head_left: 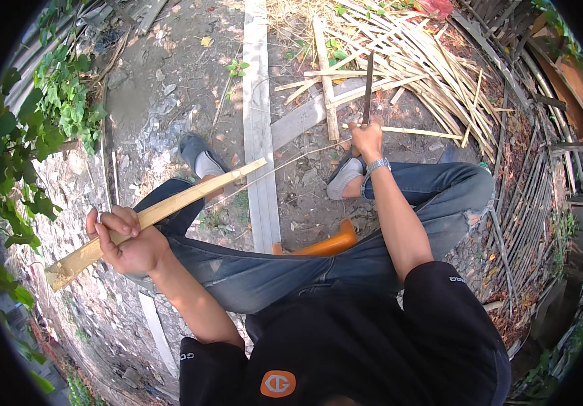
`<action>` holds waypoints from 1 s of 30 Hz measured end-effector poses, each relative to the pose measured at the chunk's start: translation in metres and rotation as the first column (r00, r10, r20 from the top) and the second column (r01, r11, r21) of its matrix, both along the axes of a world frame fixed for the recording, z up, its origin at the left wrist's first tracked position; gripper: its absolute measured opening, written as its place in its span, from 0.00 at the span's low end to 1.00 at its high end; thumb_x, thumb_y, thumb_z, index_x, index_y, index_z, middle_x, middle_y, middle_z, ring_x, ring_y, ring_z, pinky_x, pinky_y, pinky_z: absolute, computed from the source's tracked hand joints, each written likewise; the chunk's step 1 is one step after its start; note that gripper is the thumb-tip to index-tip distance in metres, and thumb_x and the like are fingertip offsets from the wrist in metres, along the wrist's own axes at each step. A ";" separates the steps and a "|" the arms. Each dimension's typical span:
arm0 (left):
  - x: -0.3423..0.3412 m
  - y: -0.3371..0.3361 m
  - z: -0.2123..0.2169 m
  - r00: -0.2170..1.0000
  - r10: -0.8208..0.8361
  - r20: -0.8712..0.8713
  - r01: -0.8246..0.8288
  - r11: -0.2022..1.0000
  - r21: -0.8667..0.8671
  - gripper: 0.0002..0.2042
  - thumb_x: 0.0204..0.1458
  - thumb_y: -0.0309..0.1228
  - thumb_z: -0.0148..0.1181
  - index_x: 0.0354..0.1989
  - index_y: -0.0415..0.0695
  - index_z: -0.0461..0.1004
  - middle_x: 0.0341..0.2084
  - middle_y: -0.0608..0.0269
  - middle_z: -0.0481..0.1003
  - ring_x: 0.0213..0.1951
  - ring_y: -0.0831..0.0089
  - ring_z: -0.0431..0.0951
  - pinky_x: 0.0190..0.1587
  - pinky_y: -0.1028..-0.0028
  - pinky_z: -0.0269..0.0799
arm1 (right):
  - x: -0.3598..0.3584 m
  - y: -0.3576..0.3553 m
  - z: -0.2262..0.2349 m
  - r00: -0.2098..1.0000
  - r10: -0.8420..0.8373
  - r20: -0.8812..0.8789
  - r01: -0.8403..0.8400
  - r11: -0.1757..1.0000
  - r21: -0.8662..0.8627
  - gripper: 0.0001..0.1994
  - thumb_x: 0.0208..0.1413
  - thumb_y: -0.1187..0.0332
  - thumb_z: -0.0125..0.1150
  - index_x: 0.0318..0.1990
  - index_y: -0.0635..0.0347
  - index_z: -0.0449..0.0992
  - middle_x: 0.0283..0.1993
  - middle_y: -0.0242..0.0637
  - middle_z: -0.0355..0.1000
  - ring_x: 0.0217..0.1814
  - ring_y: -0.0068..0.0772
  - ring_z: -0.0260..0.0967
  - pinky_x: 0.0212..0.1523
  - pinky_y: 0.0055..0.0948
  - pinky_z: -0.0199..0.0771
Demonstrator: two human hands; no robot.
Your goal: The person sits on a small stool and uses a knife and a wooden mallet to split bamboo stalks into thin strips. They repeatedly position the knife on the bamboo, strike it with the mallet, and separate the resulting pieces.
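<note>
My left hand [125,238] grips a flat bamboo slat [190,196] near its thick lower end; the slat runs up and right across my left knee. A thin peeled sliver [291,162] trails from the slat's tip toward my right hand. My right hand [367,139], with a wristwatch, is stretched forward and closed on the handle of a long dark knife [368,81] whose blade points away from me. I sit on an orange stool [328,242] in blue jeans, feet on bare ground.
A heap of split bamboo strips [427,61] lies ahead on the right. A grey plank [257,122] runs along the ground between my feet. Green leafy plants [41,128] line the left. Woven bamboo panels [542,196] stand at the right.
</note>
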State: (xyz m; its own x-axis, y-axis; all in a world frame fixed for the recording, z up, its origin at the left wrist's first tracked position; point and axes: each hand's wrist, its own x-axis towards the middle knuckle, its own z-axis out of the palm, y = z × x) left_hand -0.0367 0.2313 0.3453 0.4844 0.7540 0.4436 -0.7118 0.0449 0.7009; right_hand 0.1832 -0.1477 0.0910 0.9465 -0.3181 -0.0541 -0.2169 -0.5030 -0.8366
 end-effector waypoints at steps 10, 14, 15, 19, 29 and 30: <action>0.007 -0.004 -0.025 0.996 -0.046 -0.072 0.056 0.988 0.141 0.14 0.67 0.31 0.42 0.52 0.35 0.70 0.15 0.67 0.60 0.18 0.80 0.56 0.24 0.78 0.51 | 0.043 0.014 -0.100 0.914 0.069 -0.399 -0.147 0.975 -0.168 0.25 0.39 0.62 0.76 0.44 0.71 0.80 0.45 0.59 0.79 0.51 0.53 0.79 0.54 0.41 0.78; 0.010 -0.010 -0.044 0.984 -0.044 -0.175 0.063 0.993 0.104 0.14 0.67 0.31 0.44 0.50 0.33 0.70 0.15 0.66 0.60 0.17 0.81 0.55 0.23 0.78 0.51 | 0.041 0.028 -0.141 0.948 0.056 -0.313 -0.123 0.973 -0.197 0.23 0.38 0.59 0.79 0.38 0.67 0.81 0.40 0.54 0.80 0.48 0.54 0.79 0.52 0.42 0.78; 0.010 -0.013 -0.047 0.977 -0.014 -0.214 0.037 0.994 0.103 0.13 0.67 0.31 0.44 0.49 0.33 0.70 0.15 0.66 0.60 0.17 0.81 0.56 0.22 0.78 0.51 | 0.039 0.037 -0.141 0.927 0.061 -0.371 -0.127 0.979 -0.156 0.23 0.38 0.59 0.79 0.39 0.67 0.81 0.41 0.55 0.80 0.48 0.54 0.79 0.52 0.43 0.78; 0.022 -0.023 -0.055 0.954 -0.037 -0.297 0.072 0.991 0.108 0.14 0.66 0.32 0.45 0.48 0.32 0.70 0.14 0.65 0.62 0.17 0.80 0.57 0.22 0.78 0.51 | 0.034 0.043 -0.179 0.929 -0.047 -0.367 -0.050 0.967 -0.251 0.23 0.38 0.59 0.79 0.40 0.66 0.81 0.40 0.57 0.80 0.48 0.54 0.79 0.52 0.42 0.78; 0.034 -0.027 -0.055 0.931 -0.082 -0.356 0.097 0.995 0.024 0.15 0.66 0.33 0.45 0.47 0.32 0.70 0.16 0.65 0.62 0.20 0.78 0.60 0.24 0.79 0.55 | 0.027 0.051 -0.035 0.934 0.318 -0.161 -0.108 0.682 0.723 0.16 0.46 0.70 0.79 0.35 0.58 0.73 0.32 0.33 0.75 0.35 0.28 0.76 0.30 0.26 0.72; 0.037 -0.030 -0.055 0.925 -0.101 -0.365 0.100 0.995 -0.022 0.15 0.66 0.34 0.45 0.47 0.33 0.70 0.17 0.65 0.63 0.21 0.78 0.62 0.26 0.78 0.57 | 0.033 0.050 -0.012 0.929 0.333 -0.163 -0.103 0.655 0.749 0.15 0.47 0.72 0.78 0.35 0.56 0.72 0.31 0.30 0.74 0.32 0.24 0.74 0.27 0.22 0.69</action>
State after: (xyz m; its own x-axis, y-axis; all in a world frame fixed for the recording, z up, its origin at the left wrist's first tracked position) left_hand 0.0003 0.2017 0.2907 0.6859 0.6938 0.2194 -0.3981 0.1054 0.9112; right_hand 0.2157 -0.0980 0.0788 0.8925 0.1439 -0.4275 -0.4477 0.1662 -0.8786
